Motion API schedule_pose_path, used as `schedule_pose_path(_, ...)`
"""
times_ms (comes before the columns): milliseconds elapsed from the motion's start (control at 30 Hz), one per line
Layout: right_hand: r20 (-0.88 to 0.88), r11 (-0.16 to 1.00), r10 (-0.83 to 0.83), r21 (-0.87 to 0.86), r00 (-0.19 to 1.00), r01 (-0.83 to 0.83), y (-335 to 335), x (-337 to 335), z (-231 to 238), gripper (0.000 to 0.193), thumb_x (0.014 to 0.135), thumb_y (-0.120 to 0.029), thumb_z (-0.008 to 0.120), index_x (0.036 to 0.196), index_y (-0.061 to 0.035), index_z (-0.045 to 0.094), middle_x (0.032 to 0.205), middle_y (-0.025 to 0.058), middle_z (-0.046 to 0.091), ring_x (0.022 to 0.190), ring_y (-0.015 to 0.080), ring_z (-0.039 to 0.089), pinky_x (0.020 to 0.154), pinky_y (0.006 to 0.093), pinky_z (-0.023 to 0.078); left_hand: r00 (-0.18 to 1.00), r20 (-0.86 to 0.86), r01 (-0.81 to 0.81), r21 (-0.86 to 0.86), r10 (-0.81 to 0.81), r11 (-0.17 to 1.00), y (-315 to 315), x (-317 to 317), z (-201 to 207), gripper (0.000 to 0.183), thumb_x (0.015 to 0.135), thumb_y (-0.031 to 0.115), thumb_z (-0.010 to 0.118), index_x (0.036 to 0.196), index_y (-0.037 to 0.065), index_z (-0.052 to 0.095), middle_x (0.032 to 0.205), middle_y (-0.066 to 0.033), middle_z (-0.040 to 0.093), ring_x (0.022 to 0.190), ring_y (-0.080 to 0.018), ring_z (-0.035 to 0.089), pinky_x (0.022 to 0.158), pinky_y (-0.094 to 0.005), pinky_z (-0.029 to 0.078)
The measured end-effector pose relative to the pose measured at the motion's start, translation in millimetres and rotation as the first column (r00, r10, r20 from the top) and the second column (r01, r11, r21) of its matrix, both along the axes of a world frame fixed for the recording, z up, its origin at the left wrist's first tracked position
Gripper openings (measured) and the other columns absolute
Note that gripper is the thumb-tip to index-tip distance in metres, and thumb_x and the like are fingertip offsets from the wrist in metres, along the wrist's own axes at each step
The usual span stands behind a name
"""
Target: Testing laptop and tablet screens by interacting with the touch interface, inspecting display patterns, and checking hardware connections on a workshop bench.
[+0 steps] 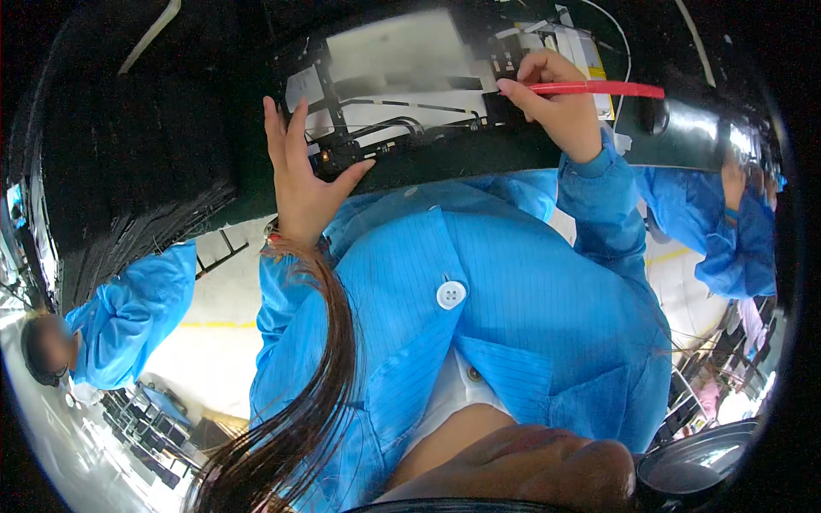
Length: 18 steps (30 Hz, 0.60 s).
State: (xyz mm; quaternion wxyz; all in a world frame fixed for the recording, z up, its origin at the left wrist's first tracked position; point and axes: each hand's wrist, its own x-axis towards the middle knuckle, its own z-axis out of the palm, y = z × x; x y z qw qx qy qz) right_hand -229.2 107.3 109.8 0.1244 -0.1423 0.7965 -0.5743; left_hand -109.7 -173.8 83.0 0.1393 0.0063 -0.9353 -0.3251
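A flat black electronic assembly (pixel 402 111) lies in front of me on the dark green work surface, with a large pale panel (pixel 398 47) at its back and black cables along its near side. My left hand (pixel 306 184) is at its left near corner, fingers spread, the thumb reaching over the near edge and the fingers along the left side. At the right side of the assembly my right hand (pixel 560 107) pinches a slim red pen-like tool (pixel 620 88), which points out to the right. Its working end is hidden by my fingers.
Beyond my right hand lies a yellow-edged pale item (pixel 592 51), with a thin white cable (pixel 630 51) beside it. A dark ribbed stack (pixel 128 154) stands on the left. People in blue work coats are at the left (pixel 137 316) and right (pixel 735 222).
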Motion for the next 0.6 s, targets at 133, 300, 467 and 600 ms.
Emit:
schedule_pose_path(133,-0.197,0.993,-0.039,0.099,0.98,0.06,-1.6,1.7,-8.1,0.025,0.075,-0.015,0.069,0.066,-0.0029,0.049,0.059,0.0014,0.049,0.053,0.008,0.044,0.048,0.0238,0.034,0.999,0.024,-0.033,0.001,0.033,0.999,1.1,1.8,2.0,0.097,0.055,0.027,0.084,0.136,0.015,0.033,0.146,-0.0245,0.007,0.131,-0.0429,0.022,0.101,-0.045,0.032)
schedule_pose_path(300,-0.357,0.985,-0.038,0.142,0.933,0.094,-4.4,0.5,-13.0,0.025,0.074,-0.012,0.066,0.064,-0.0023,0.045,0.054,0.0043,0.043,0.05,0.0119,0.04,0.047,0.0276,0.032,0.996,0.074,-0.058,0.006,0.058,0.998,3.9,1.2,5.2,0.098,0.055,0.028,0.084,0.137,0.017,0.031,0.145,-0.0262,0.008,0.131,-0.0434,0.02,0.102,-0.0454,0.031)
schedule_pose_path(467,-0.431,0.98,0.042,0.195,0.902,0.048,-2.9,-1.5,-12.9,0.025,0.072,-0.011,0.064,0.063,-0.0023,0.043,0.054,0.0065,0.041,0.049,0.0148,0.04,0.046,0.0292,0.032,0.996,0.089,-0.024,0.021,0.022,0.999,1.9,-2.5,2.6,0.099,0.055,0.029,0.084,0.137,0.015,0.03,0.144,-0.0267,0.011,0.131,-0.0422,0.022,0.102,-0.0447,0.031)
schedule_pose_path(600,-0.403,0.983,0.027,0.177,0.915,0.049,-4.7,-3.2,-10.9,0.028,0.073,-0.013,0.066,0.062,-0.0028,0.042,0.054,0.0055,0.042,0.049,0.0141,0.04,0.046,0.0294,0.032,0.995,0.099,-0.016,0.005,0.015,1.0,2.5,-4.3,3.3,0.1,0.055,0.029,0.084,0.138,0.014,0.028,0.144,-0.0261,0.013,0.13,-0.0416,0.024,0.101,-0.0447,0.031)
